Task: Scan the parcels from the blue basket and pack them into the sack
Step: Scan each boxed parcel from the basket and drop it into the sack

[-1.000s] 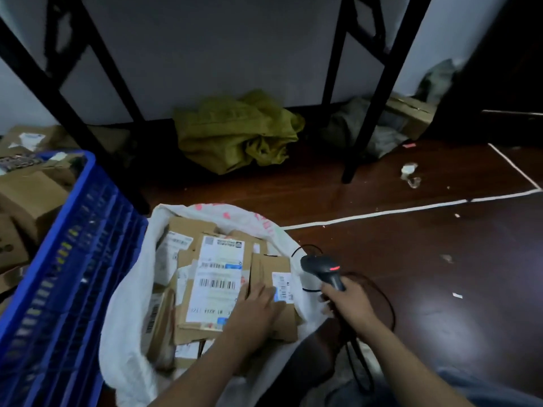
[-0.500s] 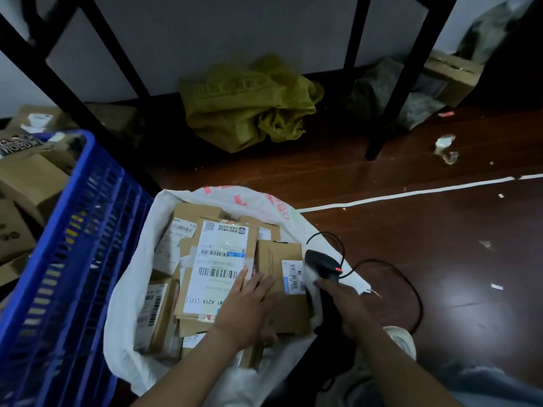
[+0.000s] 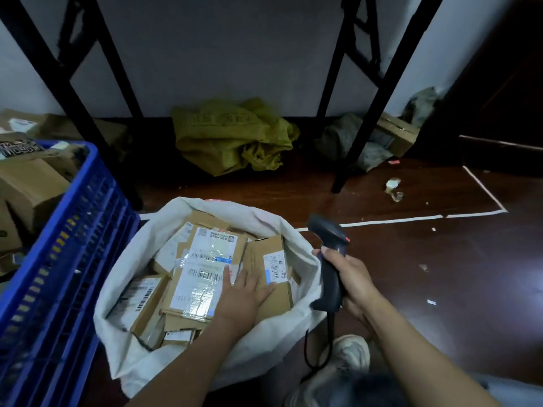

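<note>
A white sack (image 3: 135,259) stands open on the floor, filled with several cardboard parcels. My left hand (image 3: 244,295) lies flat with straight fingers on a brown parcel (image 3: 270,259) at the sack's right side, next to a larger labelled parcel (image 3: 205,271). My right hand (image 3: 349,277) grips a black barcode scanner (image 3: 330,254) just right of the sack's rim, its head raised and its cable hanging down. The blue basket (image 3: 58,274) stands at the left with more cardboard parcels (image 3: 29,186) inside.
Black metal rack legs (image 3: 355,136) rise behind the sack. A crumpled yellow-green sack (image 3: 232,133) lies against the wall, with a grey bag and a cardboard box (image 3: 396,136) to its right. White tape lines (image 3: 411,220) and paper scraps mark the dark floor. My shoe (image 3: 349,353) is below the scanner.
My right hand has lifted the scanner up and away from the sack's rim. My left hand stays flat on the parcels in the sack, shifted slightly right.
</note>
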